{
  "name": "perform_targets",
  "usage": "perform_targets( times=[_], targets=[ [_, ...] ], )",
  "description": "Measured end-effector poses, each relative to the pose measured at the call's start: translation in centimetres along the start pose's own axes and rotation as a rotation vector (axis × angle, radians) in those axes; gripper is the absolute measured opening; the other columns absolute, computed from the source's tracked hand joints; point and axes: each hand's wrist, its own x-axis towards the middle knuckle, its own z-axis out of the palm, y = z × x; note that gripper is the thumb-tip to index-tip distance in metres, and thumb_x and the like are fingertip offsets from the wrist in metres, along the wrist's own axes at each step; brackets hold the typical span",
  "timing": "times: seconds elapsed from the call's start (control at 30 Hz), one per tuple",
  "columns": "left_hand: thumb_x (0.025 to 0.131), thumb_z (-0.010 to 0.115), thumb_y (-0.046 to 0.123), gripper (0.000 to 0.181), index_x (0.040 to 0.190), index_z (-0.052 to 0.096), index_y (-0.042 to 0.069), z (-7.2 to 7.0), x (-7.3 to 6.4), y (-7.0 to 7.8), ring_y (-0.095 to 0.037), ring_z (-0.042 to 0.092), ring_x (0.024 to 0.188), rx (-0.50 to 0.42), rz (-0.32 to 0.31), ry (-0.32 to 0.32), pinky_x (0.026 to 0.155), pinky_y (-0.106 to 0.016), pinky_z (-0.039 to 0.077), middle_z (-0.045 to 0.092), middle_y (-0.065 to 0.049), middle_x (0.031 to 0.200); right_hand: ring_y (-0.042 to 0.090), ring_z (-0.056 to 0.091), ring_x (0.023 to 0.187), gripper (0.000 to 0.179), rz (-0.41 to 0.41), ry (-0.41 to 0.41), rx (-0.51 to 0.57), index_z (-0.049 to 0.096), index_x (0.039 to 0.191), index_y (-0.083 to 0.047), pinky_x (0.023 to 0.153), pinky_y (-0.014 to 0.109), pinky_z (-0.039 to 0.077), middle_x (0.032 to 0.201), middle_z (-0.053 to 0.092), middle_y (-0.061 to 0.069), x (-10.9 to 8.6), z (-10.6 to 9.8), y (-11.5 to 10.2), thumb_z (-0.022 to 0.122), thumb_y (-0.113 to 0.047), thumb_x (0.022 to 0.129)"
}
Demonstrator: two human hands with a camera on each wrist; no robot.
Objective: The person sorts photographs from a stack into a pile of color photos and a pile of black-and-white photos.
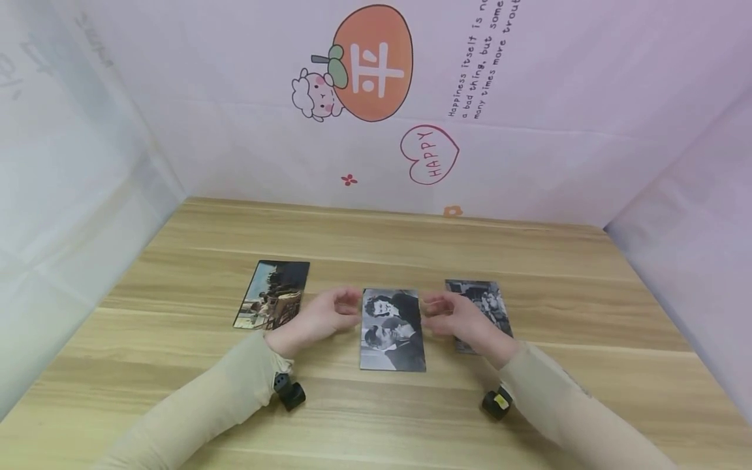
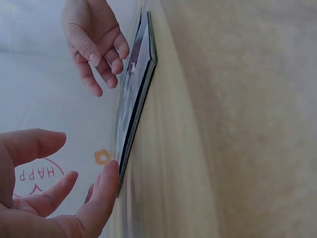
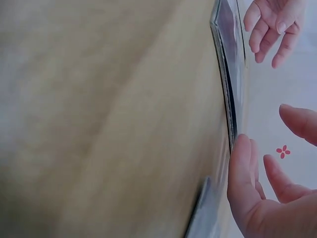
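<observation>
A black-and-white photo card showing two people lies in the middle of the table. In the left wrist view the card appears edge-on, with more than one thin layer at its edge. Beside its left edge is my left hand, fingers loosely bent and nothing between them. My right hand mirrors it at the right edge, thumb and fingers apart. Each hand's fingertips come close to the card's sides. A second black-and-white card lies partly hidden under the right hand and wrist.
To the left lies a dark-edged colour photo card, its lower right corner close to the left hand. All the cards rest on a wood-grain table. A white printed cloth rises behind the table and along both sides.
</observation>
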Motion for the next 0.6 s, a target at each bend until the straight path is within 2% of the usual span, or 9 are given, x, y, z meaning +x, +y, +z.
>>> perform_targets(
  times=[0.27,0.6],
  targets=[
    [0.084,0.064,0.004,0.052,0.131,0.046,-0.009,0.09,-0.45,-0.23,-0.037,0.055,0.115,0.018,-0.003,-0.052,0.091,-0.036,0.054,0.053,-0.025,0.129,0.020,0.059,0.099,0.048,0.002,-0.022,0.008,0.051,0.126,0.002,0.080,0.029,0.055,0.118,0.059,0.020,-0.20,0.14,0.69,0.069,-0.013,0.084],
    [0.083,0.063,0.002,0.051,0.129,0.046,-0.009,0.22,-0.80,-0.43,-0.038,0.053,0.118,-0.014,-0.001,-0.080,0.095,-0.037,0.051,0.052,-0.026,0.129,0.021,0.062,0.099,0.050,-0.018,-0.060,0.041,0.047,0.128,0.006,0.080,0.031,0.056,0.121,0.058,0.025,-0.40,0.37,0.78,0.067,-0.011,0.085]
  ],
)
